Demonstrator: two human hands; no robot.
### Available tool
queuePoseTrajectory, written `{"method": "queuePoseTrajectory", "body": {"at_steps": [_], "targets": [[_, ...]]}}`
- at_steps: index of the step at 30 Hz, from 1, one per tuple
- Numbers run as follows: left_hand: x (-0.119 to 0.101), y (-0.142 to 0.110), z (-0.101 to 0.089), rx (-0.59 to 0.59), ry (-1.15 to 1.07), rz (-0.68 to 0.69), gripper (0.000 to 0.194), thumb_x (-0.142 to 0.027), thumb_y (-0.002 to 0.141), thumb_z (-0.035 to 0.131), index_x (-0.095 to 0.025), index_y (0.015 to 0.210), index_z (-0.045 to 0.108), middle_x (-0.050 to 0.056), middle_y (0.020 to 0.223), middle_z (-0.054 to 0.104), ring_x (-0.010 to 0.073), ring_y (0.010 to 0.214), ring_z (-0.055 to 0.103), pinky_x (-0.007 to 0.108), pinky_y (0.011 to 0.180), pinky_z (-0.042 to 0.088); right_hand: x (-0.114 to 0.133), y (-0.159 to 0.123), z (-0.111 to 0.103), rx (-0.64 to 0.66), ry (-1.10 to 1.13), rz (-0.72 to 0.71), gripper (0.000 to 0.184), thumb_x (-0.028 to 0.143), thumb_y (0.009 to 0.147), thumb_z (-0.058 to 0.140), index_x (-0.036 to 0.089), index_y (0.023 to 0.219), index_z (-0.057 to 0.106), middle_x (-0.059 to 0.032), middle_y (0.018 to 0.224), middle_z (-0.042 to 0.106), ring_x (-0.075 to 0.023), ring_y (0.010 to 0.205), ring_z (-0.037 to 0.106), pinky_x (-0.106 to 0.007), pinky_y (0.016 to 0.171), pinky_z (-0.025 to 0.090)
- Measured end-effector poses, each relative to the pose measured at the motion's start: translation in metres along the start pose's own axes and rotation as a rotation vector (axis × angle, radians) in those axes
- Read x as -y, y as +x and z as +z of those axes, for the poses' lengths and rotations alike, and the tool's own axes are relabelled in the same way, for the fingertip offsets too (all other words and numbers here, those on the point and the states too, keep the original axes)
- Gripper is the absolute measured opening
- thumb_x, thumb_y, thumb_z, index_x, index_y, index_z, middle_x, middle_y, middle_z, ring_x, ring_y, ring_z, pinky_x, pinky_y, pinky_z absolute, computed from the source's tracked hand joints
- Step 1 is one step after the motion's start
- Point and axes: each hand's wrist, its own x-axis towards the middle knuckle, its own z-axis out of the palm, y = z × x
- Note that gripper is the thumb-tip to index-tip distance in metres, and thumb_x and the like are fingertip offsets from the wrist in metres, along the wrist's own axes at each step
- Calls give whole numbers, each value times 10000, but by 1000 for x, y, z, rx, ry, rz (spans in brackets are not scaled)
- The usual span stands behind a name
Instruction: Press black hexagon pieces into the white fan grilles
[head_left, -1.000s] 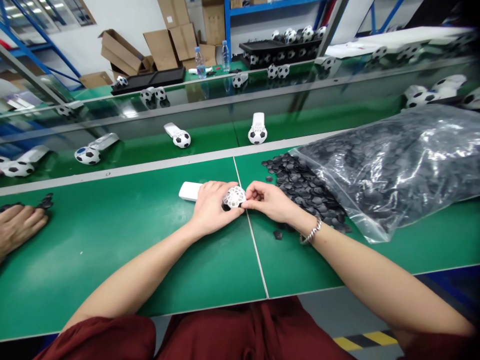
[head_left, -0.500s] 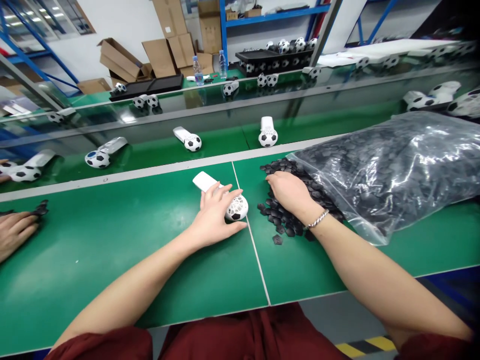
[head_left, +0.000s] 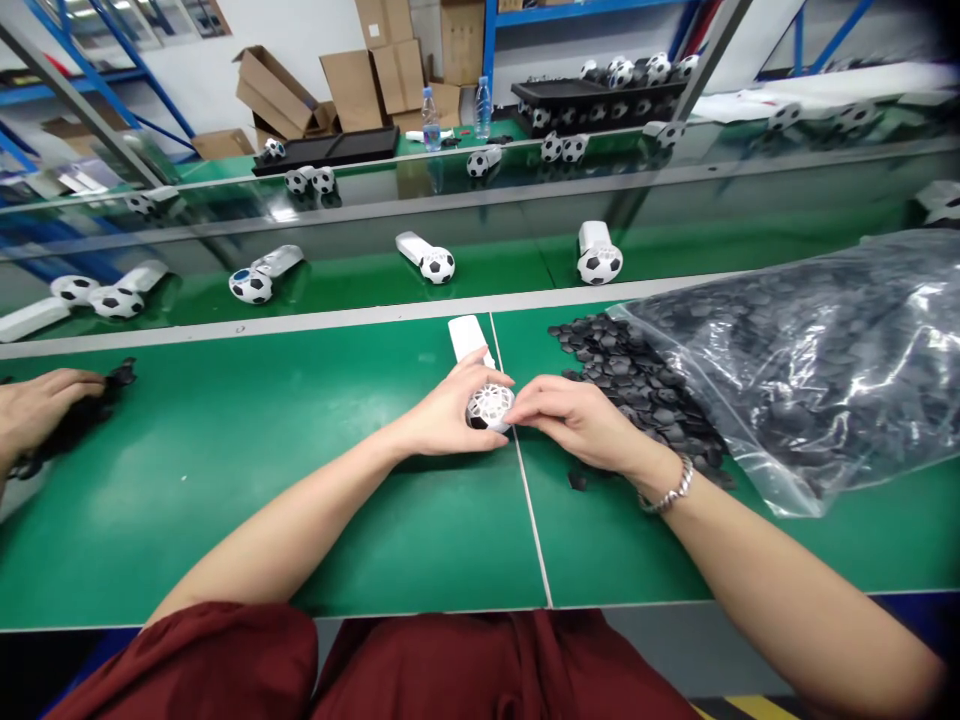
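Observation:
My left hand (head_left: 455, 408) is closed around a white soccer-ball piece with a flat handle (head_left: 491, 405), thumb and fingers on either side of its round end. Open cells show in the ball's lattice, and a black patch sits low on its near side. The handle points away from me on the green tabletop. My right hand (head_left: 581, 420) pinches at the ball's right side; whatever lies between its fingertips is too small or hidden to make out. Beyond that hand a pile of black pentagon pieces (head_left: 637, 375) spreads on the table.
A clear plastic bag (head_left: 825, 350) full of black pieces lies at the right. Along the green belt (head_left: 502, 262) behind the ledge stand several soccer-ball pieces (head_left: 437, 264). Another person's hand (head_left: 45, 410) rests by black pieces at the left edge.
My right hand has left the black pile and come left to the ball. The piece under my left hand has turned, its handle now pointing more directly away. The view has shifted.

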Motion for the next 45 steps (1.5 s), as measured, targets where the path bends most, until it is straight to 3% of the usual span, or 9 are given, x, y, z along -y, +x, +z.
{"method": "queuePoseTrajectory", "body": {"at_steps": [3, 6, 12, 24, 31, 34, 37, 41, 45], "targets": [[-4, 2, 9, -97, 8, -29, 461, -283, 649, 680, -184, 1060, 496, 85, 1213, 507, 293, 1347, 125, 463, 1080, 207, -1, 1, 5, -35, -32, -38, 123, 133, 828, 521, 196, 833, 626, -26, 835, 628, -127, 809, 567, -256, 736, 459], [-4, 3, 14, -144, 16, -24, 381, -229, 668, 640, -190, 1022, 505, 73, 1161, 538, 283, 1344, 143, 467, 1079, 206, -3, 2, 9, -102, -31, 34, 11, 174, 790, 589, 184, 790, 586, -14, 767, 587, -127, 739, 545, -255, 682, 452], [-1, 1, 14, -153, -14, -3, 386, -221, 685, 618, -187, 1047, 489, 86, 1179, 522, 265, 1348, 136, 474, 1074, 206, -13, 2, 12, -124, 35, 227, 170, 302, 731, 663, 177, 764, 552, -3, 753, 547, -112, 647, 503, -231, 571, 422], [-3, 3, 18, -186, -36, -39, 353, -239, 683, 637, -196, 1003, 496, 70, 1142, 542, 273, 1336, 168, 480, 1069, 201, -9, 6, 12, -111, 99, 274, 155, 267, 742, 648, 169, 690, 539, 19, 684, 526, -99, 622, 469, -217, 575, 378], [-5, 3, 19, -208, -26, -49, 325, -197, 681, 618, -217, 979, 489, 51, 1101, 558, 253, 1331, 192, 476, 1071, 211, -11, 7, 15, -97, 140, 338, 199, 332, 754, 619, 170, 683, 528, 27, 645, 540, -101, 595, 481, -218, 548, 382], [-3, 2, 14, -123, -26, -3, 358, -209, 679, 637, -209, 1006, 492, 62, 1149, 538, 249, 1335, 182, 461, 1071, 219, -17, 6, 1, -157, -63, 367, 180, 340, 797, 565, 173, 729, 573, 0, 695, 583, -121, 641, 516, -242, 597, 406], [0, 2, 11, -91, -28, 38, 396, -279, 672, 680, -207, 1009, 484, 72, 1162, 532, 257, 1337, 174, 464, 1068, 223, -28, 1, -17, -214, -457, 468, 141, 312, 780, 589, 175, 787, 622, -53, 793, 615, -176, 740, 547, -296, 665, 420], [1, 4, 9, -24, 5, 118, 377, -229, 660, 672, -216, 989, 488, 71, 1171, 500, 249, 1321, 200, 445, 1065, 235, -37, -5, -24, -51, -743, 523, 115, 246, 793, 567, 175, 802, 657, -80, 805, 633, -210, 786, 570, -307, 649, 428], [1, 2, 6, -108, 83, -66, 597, -314, 557, 738, -227, 1082, 468, 97, 1252, 314, 305, 1246, 270, 489, 1026, 282, -37, -7, -20, 10, -904, 460, 152, 143, 799, 508, 162, 744, 648, -81, 704, 618, -191, 685, 577, -285, 572, 414]]}}
